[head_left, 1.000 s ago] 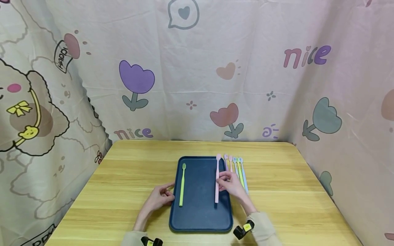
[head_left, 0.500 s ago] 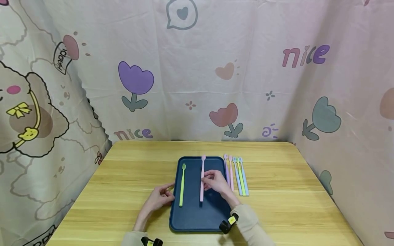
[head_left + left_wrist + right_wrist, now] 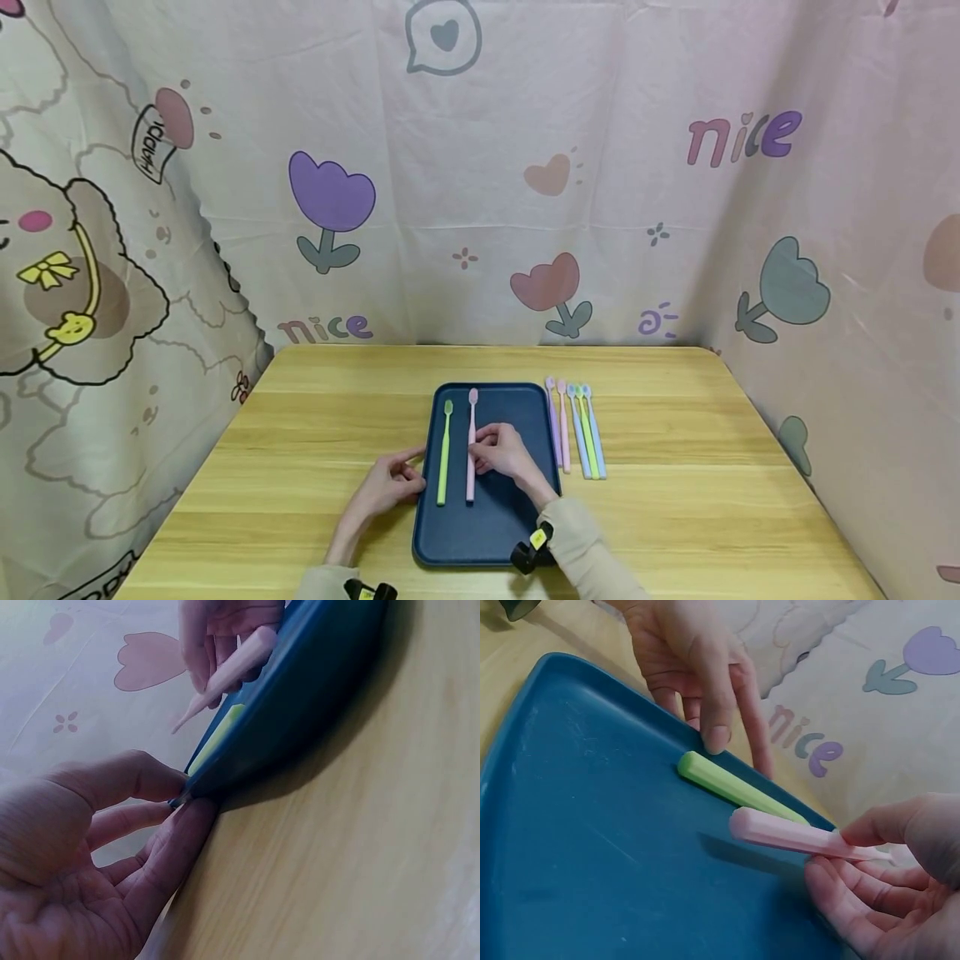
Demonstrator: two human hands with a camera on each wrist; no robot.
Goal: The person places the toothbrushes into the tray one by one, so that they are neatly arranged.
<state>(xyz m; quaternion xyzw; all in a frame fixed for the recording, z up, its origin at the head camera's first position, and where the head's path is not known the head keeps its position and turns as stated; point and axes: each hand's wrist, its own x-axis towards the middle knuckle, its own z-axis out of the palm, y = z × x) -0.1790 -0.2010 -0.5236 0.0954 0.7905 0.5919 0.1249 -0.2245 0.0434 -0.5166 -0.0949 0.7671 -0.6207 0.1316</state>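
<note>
My right hand (image 3: 501,452) pinches a pink toothbrush (image 3: 472,417) by its handle between thumb and fingers. The brush hangs just above the dark blue tray (image 3: 487,533), and its shadow falls on the tray in the right wrist view. To its left, a green toothbrush (image 3: 443,458) lies in the tray near the left wall, roughly parallel. My left hand (image 3: 386,482) holds the tray's left rim. In the left wrist view, the thumb and fingers of that left hand (image 3: 97,847) pinch the rim's edge.
Right of the tray, several toothbrushes lie side by side on the wooden table (image 3: 675,500): a purple one (image 3: 554,425), a pink one (image 3: 564,433), blue ones (image 3: 596,437) and a green one (image 3: 588,425). A printed curtain (image 3: 450,167) hangs behind the table.
My right hand has carried the pink toothbrush leftward from the tray's right edge, close to the green one, and lowered it. The left hand stays at the rim.
</note>
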